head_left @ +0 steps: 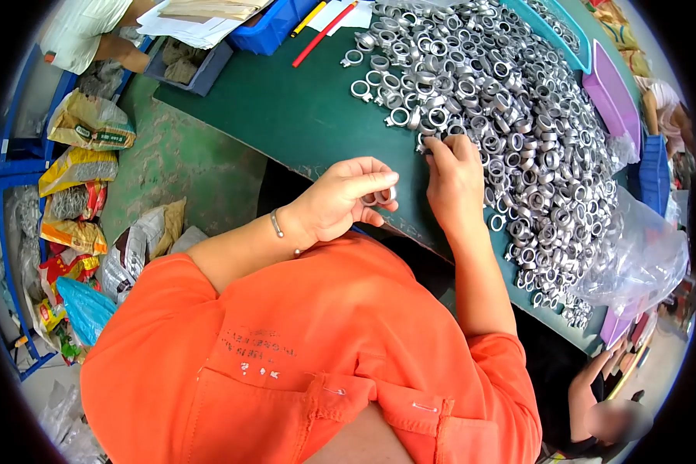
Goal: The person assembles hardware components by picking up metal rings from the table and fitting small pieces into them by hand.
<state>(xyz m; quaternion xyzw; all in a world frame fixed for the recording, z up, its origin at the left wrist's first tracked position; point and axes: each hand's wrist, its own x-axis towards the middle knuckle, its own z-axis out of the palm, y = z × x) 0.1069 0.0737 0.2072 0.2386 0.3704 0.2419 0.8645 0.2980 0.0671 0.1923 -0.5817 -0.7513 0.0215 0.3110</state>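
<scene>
My left hand (340,197), with a bracelet at its wrist, is closed around a pair of small metal rings (380,198) near the table's front edge. The rings show between the thumb and fingers. At the left border of a large heap of metal rings (510,116), my right hand (455,174) reaches down with its fingertips pinched together. A ring (423,144) shows at those fingertips. The rings in the heap are silver, each with a small lug on its side.
The green table (286,100) carries a red pencil (325,35), a yellow pencil (308,19) and a blue bin (267,31). A purple tray (612,97) and a clear plastic bag (634,251) border the heap. Sacks (91,122) line the left floor. Another person (588,394) is at lower right.
</scene>
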